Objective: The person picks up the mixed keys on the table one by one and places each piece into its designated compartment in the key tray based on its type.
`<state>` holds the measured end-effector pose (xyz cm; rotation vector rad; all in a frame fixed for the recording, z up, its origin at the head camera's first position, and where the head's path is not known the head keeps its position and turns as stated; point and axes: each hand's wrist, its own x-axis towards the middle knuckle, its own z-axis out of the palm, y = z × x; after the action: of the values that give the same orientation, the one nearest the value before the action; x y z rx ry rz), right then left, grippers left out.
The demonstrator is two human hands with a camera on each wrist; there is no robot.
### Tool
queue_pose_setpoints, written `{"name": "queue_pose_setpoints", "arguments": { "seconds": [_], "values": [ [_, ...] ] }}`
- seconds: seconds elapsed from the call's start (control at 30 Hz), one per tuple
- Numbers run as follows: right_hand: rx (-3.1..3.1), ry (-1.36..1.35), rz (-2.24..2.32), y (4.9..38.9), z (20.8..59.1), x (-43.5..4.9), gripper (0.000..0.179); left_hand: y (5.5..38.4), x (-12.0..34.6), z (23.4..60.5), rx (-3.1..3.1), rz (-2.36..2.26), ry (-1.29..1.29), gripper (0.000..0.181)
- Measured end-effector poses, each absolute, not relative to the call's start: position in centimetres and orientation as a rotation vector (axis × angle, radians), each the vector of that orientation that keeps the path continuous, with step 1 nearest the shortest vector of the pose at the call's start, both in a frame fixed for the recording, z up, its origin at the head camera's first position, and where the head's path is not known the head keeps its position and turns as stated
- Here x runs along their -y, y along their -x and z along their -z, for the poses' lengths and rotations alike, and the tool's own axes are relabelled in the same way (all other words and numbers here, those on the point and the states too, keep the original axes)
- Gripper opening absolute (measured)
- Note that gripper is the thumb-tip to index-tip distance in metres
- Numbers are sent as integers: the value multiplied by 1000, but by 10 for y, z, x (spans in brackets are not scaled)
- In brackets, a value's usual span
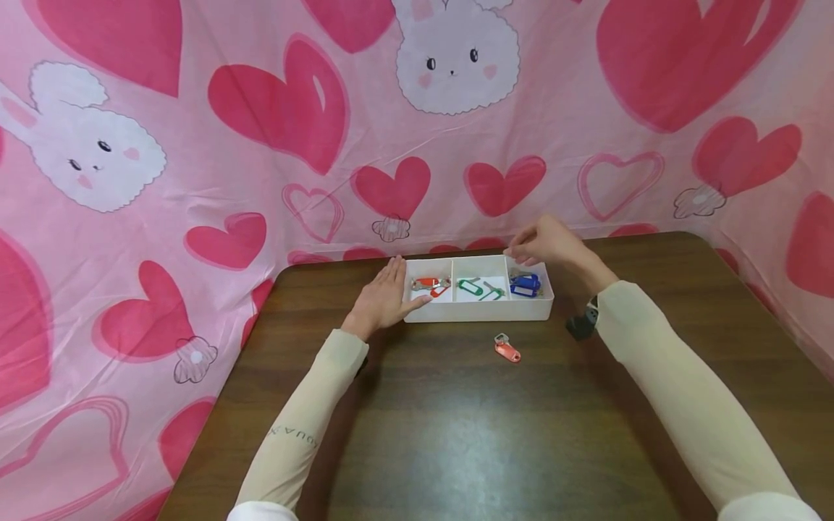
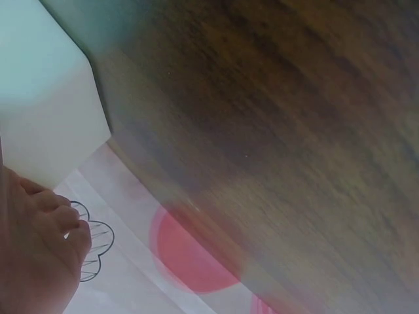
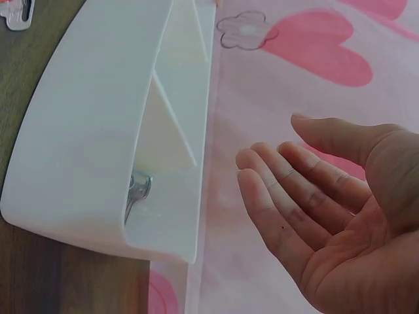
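A white three-compartment tray point(image 1: 478, 311) stands at the back of the table. Red-orange key tags point(image 1: 428, 283) lie in its left compartment, green key tags point(image 1: 470, 287) in the middle one, blue key tags point(image 1: 525, 282) in the right one. Against the tray's left end rests my left hand point(image 1: 381, 298), fingers extended, thumb at the front rim. My right hand point(image 1: 550, 242) is raised over the tray's back right corner; in the right wrist view its loosely bent fingers point(image 3: 262, 209) hold nothing. A single red-orange key tag point(image 1: 507, 352) lies on the table before the tray.
The brown wooden table point(image 1: 456, 434) extends toward me and to both sides. Behind it hangs a pink cloth point(image 1: 567, 137) with hearts and rabbits, close to the tray's back. A small black device point(image 1: 580, 325) is at my right wrist.
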<state>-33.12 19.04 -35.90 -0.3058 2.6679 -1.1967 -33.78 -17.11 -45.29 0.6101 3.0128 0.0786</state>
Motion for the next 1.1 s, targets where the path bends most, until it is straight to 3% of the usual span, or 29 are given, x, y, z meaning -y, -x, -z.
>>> {"name": "queue_pose_setpoints", "arguments": {
  "seconds": [1.1],
  "values": [
    [-2844,660,1062,268,354,-173,32,338,172,453,-3012,-95,-622,109]
  ]
}}
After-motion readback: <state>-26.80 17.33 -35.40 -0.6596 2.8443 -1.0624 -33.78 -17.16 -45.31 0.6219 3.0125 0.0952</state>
